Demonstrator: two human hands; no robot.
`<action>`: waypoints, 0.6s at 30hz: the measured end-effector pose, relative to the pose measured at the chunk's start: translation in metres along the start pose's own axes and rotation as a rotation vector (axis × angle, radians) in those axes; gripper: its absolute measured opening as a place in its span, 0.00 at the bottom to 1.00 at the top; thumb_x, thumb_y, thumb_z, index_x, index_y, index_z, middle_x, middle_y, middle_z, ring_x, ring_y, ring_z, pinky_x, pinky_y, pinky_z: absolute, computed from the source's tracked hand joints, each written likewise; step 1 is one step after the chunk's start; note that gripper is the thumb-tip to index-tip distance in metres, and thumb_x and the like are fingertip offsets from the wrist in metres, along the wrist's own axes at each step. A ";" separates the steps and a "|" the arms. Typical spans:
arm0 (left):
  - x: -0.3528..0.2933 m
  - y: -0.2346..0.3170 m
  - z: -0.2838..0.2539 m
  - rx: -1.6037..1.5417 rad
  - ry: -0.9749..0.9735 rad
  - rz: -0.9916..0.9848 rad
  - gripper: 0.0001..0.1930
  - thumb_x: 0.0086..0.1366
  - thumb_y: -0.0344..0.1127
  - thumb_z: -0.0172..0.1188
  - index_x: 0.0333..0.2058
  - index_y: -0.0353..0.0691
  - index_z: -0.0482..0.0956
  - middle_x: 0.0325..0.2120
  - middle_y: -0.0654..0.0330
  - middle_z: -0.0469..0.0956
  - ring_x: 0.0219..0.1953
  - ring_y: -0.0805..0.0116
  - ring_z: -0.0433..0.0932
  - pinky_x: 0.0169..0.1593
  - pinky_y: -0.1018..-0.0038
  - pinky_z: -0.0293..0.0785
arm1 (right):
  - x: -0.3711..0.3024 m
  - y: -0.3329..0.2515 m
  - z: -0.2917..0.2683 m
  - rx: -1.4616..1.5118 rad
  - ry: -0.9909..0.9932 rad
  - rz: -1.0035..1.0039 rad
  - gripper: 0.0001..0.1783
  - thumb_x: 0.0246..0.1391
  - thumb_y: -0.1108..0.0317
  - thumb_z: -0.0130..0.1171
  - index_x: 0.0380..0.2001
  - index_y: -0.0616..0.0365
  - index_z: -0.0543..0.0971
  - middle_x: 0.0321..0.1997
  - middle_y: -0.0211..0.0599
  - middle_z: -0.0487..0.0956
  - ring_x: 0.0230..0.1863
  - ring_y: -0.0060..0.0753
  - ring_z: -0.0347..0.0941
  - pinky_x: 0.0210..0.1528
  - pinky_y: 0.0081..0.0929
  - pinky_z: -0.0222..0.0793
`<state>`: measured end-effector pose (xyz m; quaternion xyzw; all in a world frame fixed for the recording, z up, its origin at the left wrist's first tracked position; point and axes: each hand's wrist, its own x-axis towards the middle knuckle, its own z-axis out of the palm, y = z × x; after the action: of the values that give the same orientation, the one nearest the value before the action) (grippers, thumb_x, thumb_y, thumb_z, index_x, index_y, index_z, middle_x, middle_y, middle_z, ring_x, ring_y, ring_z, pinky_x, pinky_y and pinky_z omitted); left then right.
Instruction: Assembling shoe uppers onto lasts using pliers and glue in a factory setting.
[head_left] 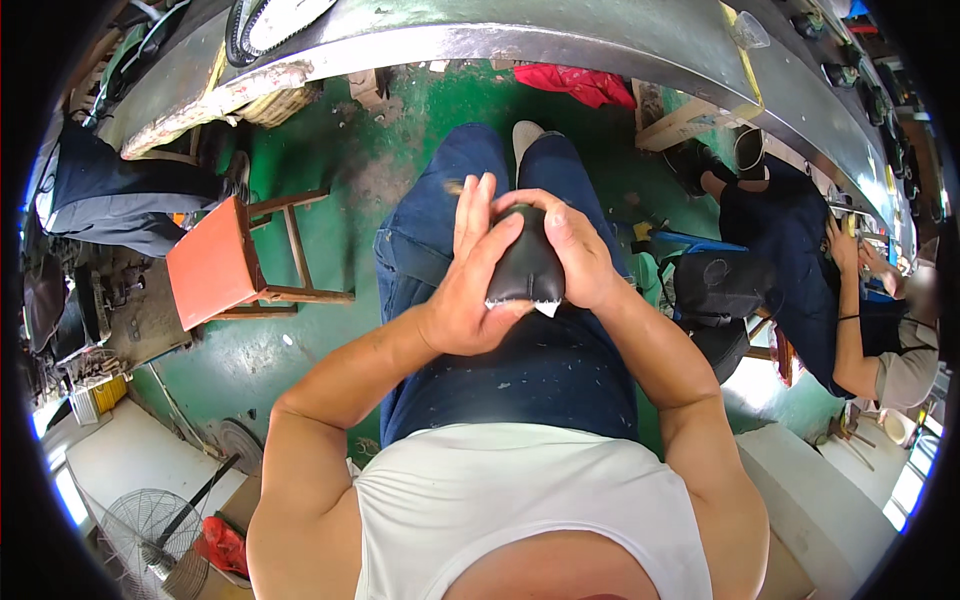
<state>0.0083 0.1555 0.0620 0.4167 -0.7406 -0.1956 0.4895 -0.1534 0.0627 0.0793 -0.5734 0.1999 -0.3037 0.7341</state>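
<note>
Above my lap I hold a black leather shoe upper (528, 262), rounded in form, with a seam down its middle. White lining shows along its ragged near edge. My left hand (468, 280) grips it from the left, with some fingers raised and the thumb along the near side. From the right, my right hand (583, 255) wraps over it, fingers bent across the far end. What lies inside or under the upper is hidden by my hands.
A long metal-edged workbench (480, 40) curves across the far side. An orange-seated wooden chair (215, 262) stands at left on the green floor. To the right, a co-worker (850, 270) sits working by hand; another person's legs (130, 200) show at left. A fan (150, 550) stands lower left.
</note>
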 end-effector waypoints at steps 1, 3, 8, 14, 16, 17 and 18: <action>-0.006 -0.002 0.008 0.001 0.098 0.016 0.39 0.66 0.46 0.60 0.67 0.31 0.55 0.70 0.27 0.41 0.72 0.25 0.43 0.71 0.40 0.38 | -0.001 -0.001 0.000 -0.049 -0.009 0.003 0.30 0.73 0.48 0.38 0.55 0.67 0.74 0.54 0.42 0.77 0.54 0.31 0.73 0.58 0.27 0.66; -0.009 0.000 0.016 -0.009 0.121 0.006 0.37 0.69 0.47 0.57 0.67 0.29 0.54 0.70 0.26 0.40 0.73 0.28 0.40 0.72 0.43 0.38 | -0.006 -0.005 0.006 -0.100 0.049 0.042 0.28 0.73 0.47 0.39 0.47 0.63 0.77 0.41 0.35 0.78 0.43 0.25 0.73 0.49 0.25 0.68; -0.011 -0.006 0.024 -0.110 0.214 0.006 0.36 0.71 0.47 0.52 0.67 0.27 0.52 0.70 0.26 0.40 0.74 0.31 0.40 0.73 0.48 0.39 | 0.002 -0.010 0.002 -0.263 0.052 0.135 0.28 0.72 0.49 0.38 0.45 0.65 0.77 0.43 0.38 0.79 0.44 0.28 0.74 0.51 0.27 0.69; -0.029 -0.018 0.040 -0.055 0.050 -0.226 0.51 0.56 0.37 0.70 0.71 0.40 0.44 0.71 0.33 0.39 0.73 0.30 0.41 0.72 0.45 0.39 | -0.006 0.001 -0.029 0.029 0.033 0.064 0.24 0.73 0.51 0.39 0.52 0.60 0.75 0.53 0.34 0.75 0.55 0.26 0.70 0.62 0.28 0.63; -0.012 -0.021 0.031 -0.451 -0.126 -0.277 0.53 0.56 0.36 0.70 0.73 0.40 0.42 0.70 0.37 0.48 0.73 0.39 0.48 0.73 0.55 0.46 | -0.022 -0.013 -0.039 -0.097 0.036 0.135 0.24 0.72 0.50 0.44 0.58 0.57 0.71 0.56 0.34 0.74 0.57 0.27 0.69 0.63 0.28 0.63; -0.011 -0.025 0.028 -0.439 -0.130 -0.244 0.53 0.56 0.36 0.70 0.73 0.40 0.42 0.70 0.37 0.48 0.73 0.39 0.48 0.73 0.55 0.46 | -0.028 -0.020 -0.042 -0.216 0.053 0.162 0.27 0.69 0.47 0.50 0.60 0.56 0.69 0.56 0.35 0.74 0.57 0.28 0.69 0.62 0.29 0.63; -0.015 -0.030 0.026 -0.496 -0.264 -0.428 0.54 0.57 0.36 0.70 0.73 0.40 0.41 0.69 0.38 0.54 0.72 0.43 0.55 0.71 0.59 0.51 | -0.034 -0.025 -0.042 -0.146 0.075 0.262 0.30 0.67 0.45 0.53 0.60 0.56 0.68 0.56 0.35 0.73 0.57 0.29 0.69 0.62 0.28 0.63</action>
<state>0.0001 0.1473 0.0210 0.4020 -0.6233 -0.5198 0.4239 -0.2108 0.0512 0.0908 -0.5825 0.3217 -0.2113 0.7160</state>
